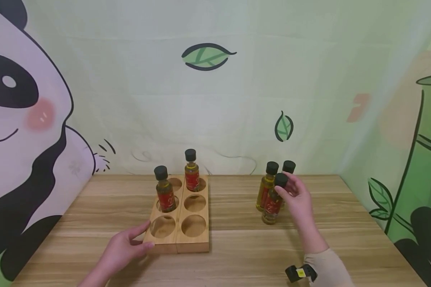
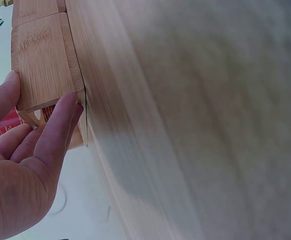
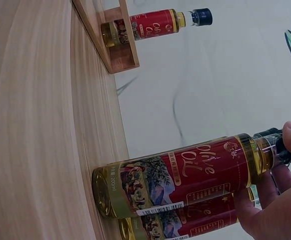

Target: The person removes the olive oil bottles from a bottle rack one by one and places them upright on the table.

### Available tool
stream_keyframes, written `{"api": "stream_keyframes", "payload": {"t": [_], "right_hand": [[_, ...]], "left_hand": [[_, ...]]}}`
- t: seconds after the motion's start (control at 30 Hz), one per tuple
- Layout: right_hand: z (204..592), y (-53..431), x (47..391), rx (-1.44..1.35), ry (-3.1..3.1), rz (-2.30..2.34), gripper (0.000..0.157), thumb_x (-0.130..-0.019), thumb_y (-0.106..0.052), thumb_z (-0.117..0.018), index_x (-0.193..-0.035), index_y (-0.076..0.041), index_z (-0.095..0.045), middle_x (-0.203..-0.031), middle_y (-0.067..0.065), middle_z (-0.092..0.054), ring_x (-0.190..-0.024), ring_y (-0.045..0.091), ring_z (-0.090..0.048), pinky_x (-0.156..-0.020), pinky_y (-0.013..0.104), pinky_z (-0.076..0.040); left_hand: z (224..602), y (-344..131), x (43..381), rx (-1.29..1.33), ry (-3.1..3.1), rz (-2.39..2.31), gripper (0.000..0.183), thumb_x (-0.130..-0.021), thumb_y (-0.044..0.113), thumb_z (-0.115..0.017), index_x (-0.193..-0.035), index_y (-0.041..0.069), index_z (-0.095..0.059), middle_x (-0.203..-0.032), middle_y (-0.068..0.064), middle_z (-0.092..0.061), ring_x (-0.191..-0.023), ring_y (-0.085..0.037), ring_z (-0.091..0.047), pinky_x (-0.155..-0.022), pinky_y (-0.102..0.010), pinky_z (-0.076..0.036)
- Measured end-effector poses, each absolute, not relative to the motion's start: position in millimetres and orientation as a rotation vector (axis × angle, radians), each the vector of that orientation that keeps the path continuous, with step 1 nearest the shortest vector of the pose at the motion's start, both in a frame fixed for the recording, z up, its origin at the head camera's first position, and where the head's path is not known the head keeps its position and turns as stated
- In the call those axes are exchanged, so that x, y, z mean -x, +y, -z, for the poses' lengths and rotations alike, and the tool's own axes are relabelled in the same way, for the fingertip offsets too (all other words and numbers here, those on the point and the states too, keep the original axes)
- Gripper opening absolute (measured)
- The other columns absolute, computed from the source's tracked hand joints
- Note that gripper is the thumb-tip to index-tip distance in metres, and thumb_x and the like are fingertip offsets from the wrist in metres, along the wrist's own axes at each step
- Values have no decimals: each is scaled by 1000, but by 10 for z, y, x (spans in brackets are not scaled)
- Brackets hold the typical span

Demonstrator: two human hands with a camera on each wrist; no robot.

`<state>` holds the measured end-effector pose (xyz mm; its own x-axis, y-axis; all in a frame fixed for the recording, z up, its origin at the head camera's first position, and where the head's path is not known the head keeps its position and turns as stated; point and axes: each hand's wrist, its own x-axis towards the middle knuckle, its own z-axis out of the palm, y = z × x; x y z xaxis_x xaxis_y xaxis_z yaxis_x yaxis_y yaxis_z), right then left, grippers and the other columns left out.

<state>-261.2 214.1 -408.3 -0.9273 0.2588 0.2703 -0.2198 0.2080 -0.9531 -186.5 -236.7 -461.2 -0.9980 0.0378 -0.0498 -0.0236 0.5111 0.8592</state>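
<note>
A wooden bottle rack (image 1: 194, 248) with round holes in two columns lies left of centre. My left hand (image 1: 123, 247) holds its front left corner, thumb and fingers against the wood (image 2: 43, 60). One olive oil bottle (image 1: 166, 199) stands in the left column's middle hole, another (image 1: 192, 175) in the right column's back hole. At the right, my right hand (image 1: 297, 195) pinches the black cap of an olive oil bottle (image 3: 200, 170) with a red label. Behind this bottle stand two more, one (image 1: 264, 187) at its left, the other (image 1: 289, 165) partly hidden by my hand.
Everything stands on a wood-grain table (image 1: 233, 255). A cloth backdrop (image 1: 147, 99) with a panda and leaves hangs behind the back edge. A small black device (image 1: 296, 273) is at my right wrist, beside the light sleeve (image 1: 328, 269).
</note>
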Motion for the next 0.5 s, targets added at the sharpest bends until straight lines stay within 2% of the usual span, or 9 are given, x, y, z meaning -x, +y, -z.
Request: {"api": "stream_keyframes", "payload": {"t": [0.23, 0.5], "right_hand": [[4101, 2125, 2612, 13, -2092, -1770, 50, -90, 0, -71, -137, -6, -56, -127, 22, -62, -98, 2, -60, -89, 16, -48], [4111, 2157, 2608, -16, -2141, -1716, 51, -91, -4, -72, -139, -6, -55, -126, 22, -62, -99, 2, -58, -90, 18, -48]], "left_hand": [[4603, -2362, 1859, -2, 2674, -1509, 73, -79, 26, -85, -142, 6, -54, -145, -25, -47, -99, -30, -69, -72, -32, -60], [4604, -2365, 1863, -13, 2682, -1510, 73, -79, 27, -85, -142, 6, -54, -144, -25, -47, -99, -28, -69, -72, -32, -60]]}}
